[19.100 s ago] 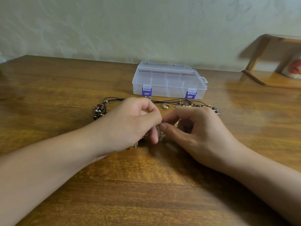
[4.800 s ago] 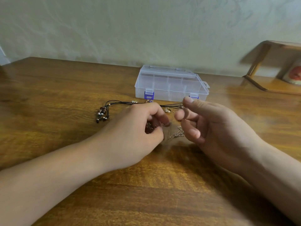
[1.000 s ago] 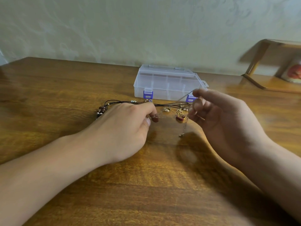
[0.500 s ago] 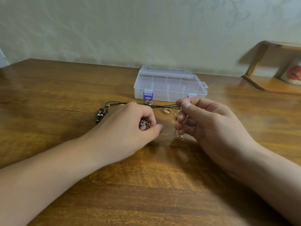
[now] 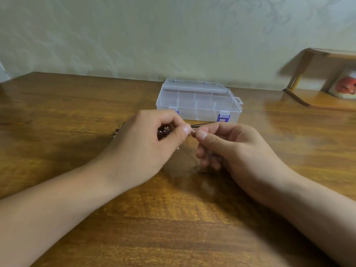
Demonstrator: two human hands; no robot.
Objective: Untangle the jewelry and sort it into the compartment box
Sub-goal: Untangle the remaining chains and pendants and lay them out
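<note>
My left hand (image 5: 146, 143) and my right hand (image 5: 231, 149) meet fingertip to fingertip over the wooden table (image 5: 173, 218). The left hand curls round a dark red beaded piece (image 5: 163, 132) and pinches a thin chain (image 5: 189, 149). My right hand pinches the same chain, which hangs blurred down to the table between the hands. A black cord (image 5: 202, 124) runs behind the hands, and its beaded end (image 5: 117, 132) peeks out left of my left hand. The clear compartment box (image 5: 198, 101) with purple latches stands shut behind them.
A wooden stand (image 5: 323, 78) with a round red-patterned object (image 5: 346, 85) under it sits at the table's far right against the wall. Bare tabletop lies to the left and in front of my arms.
Both hands have lifted off the table and come together. The chain that lay between them now hangs from my pinching fingertips, and the loose small pieces behind are hidden by my hands.
</note>
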